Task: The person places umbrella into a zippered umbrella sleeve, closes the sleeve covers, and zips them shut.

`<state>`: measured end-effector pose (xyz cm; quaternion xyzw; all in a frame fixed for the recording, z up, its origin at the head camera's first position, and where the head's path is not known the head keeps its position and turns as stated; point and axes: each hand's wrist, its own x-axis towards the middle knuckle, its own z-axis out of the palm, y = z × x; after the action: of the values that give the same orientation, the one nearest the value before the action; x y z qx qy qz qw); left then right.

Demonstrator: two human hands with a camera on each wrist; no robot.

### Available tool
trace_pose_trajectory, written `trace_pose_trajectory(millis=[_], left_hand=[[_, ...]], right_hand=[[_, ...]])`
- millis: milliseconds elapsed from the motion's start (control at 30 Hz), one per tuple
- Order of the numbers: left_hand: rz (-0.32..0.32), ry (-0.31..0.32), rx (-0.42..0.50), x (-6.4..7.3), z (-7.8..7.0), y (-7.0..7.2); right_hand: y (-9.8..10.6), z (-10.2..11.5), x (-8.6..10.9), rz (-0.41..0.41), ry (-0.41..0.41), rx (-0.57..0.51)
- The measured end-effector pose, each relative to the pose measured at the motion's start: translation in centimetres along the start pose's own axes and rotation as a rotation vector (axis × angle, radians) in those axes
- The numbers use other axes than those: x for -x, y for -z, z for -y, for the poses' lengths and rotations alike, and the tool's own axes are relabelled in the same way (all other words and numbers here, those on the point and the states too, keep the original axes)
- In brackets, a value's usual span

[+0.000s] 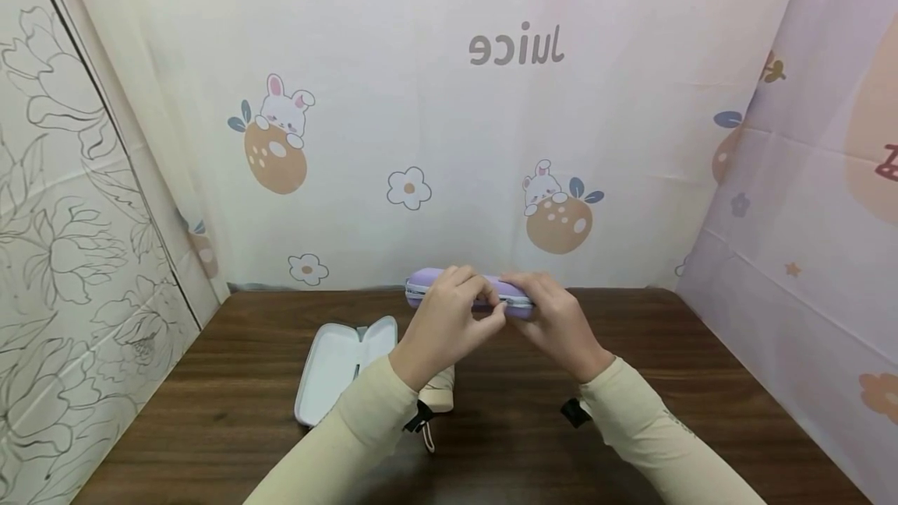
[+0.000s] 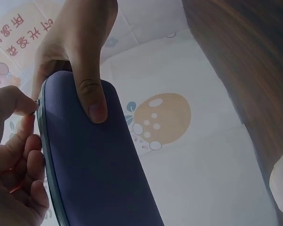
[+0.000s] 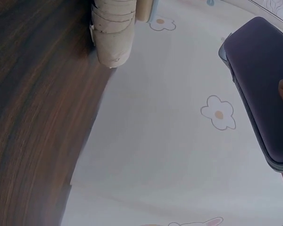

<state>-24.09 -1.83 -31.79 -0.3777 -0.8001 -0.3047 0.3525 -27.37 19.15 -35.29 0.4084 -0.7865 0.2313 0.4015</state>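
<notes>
A purple zippered case (image 1: pixel 438 277) is held up above the rear of the table. My right hand (image 1: pixel 559 326) grips its right end; in the left wrist view the right thumb (image 2: pixel 92 101) lies flat across the case's broad side. At the zipper seam, my left hand (image 1: pixel 452 326) pinches the zipper pull between thumb and forefinger, its other fingers curled beside the case (image 2: pixel 89 155). Toward the case's left end a dark gap shows along the seam. In the right wrist view the purple case (image 3: pixel 259 80) appears at the right, with only a fingertip over it.
An open case with a white inside (image 1: pixel 330 369) lies on the wooden table (image 1: pixel 512 427) at the left. Beside it, partly behind the left forearm, is a cream folded umbrella (image 1: pixel 439 399) with a wrist loop. Printed curtains (image 1: pixel 449 123) stand behind and at the sides.
</notes>
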Motion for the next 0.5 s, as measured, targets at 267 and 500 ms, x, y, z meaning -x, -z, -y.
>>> trace_pose_trajectory(millis=[267, 500], left_hand=[[0.007, 0.002, 0.001, 0.09, 0.17, 0.05], [-0.010, -0.005, 0.000, 0.18, 0.30, 0.34]], right_hand=[[-0.11, -0.16, 0.07, -0.007, 0.018, -0.009], [-0.22, -0.20, 0.12, -0.021, 0.013, -0.007]])
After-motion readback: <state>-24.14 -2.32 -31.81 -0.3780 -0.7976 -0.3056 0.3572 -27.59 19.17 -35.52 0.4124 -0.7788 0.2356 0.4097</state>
